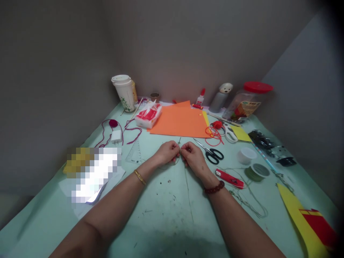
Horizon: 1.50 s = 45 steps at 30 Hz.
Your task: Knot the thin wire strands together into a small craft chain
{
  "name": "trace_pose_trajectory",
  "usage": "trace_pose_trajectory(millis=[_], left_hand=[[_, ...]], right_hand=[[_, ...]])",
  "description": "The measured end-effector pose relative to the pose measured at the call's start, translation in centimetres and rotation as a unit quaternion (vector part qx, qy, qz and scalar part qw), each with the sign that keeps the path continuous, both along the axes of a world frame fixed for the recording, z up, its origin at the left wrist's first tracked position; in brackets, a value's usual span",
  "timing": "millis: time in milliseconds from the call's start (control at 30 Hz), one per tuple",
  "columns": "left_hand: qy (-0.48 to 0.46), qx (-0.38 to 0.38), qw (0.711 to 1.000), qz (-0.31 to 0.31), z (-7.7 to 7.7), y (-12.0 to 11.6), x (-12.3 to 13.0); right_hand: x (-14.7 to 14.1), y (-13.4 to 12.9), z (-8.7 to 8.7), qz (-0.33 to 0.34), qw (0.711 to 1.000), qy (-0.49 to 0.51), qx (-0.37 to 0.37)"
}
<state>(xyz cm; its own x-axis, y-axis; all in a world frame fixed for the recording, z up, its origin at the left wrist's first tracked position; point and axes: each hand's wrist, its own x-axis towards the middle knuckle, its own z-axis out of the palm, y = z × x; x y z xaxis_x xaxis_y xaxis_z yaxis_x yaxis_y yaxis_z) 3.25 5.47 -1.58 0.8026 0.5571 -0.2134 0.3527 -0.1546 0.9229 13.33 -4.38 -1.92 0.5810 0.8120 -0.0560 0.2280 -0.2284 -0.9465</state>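
Note:
Close together at the middle of the table, both my hands pinch a thin green cord (189, 193). My left hand (168, 152), its wrist in a gold bracelet, has thumb and fingertips closed on the cord. Opposite it, my right hand (192, 154), with a dark red bead bracelet, grips the cord with its fingertips too. One strand trails down the table toward me, and a loop curves below the left hand. A small tip sticks up above the fingertips; its kind is too small to tell. Black-handled scissors (214, 156) lie just right of my right hand.
Orange paper sheets (180, 122) lie behind my hands, beside a tissue pack (148, 114). At right are a red utility knife (229, 178), a green-filled tub (257, 172) and a large red-lidded jar (245, 102). A clear set square (134, 153) and a white cup (123, 94) are at left.

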Motion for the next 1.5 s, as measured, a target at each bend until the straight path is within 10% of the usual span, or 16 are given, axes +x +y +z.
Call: trace_pose_trajectory(millis=[667,1500], left_hand=[[-0.005,0.000,1.000,-0.017,-0.4,0.2,0.0],[-0.006,-0.013,1.000,-0.012,-1.2,0.6,0.5]], right_hand=[[-0.5,0.3,0.0,-0.042,0.966,-0.254,0.006],[-0.4,0.3,-0.2,-0.037,0.964,-0.262,0.004]])
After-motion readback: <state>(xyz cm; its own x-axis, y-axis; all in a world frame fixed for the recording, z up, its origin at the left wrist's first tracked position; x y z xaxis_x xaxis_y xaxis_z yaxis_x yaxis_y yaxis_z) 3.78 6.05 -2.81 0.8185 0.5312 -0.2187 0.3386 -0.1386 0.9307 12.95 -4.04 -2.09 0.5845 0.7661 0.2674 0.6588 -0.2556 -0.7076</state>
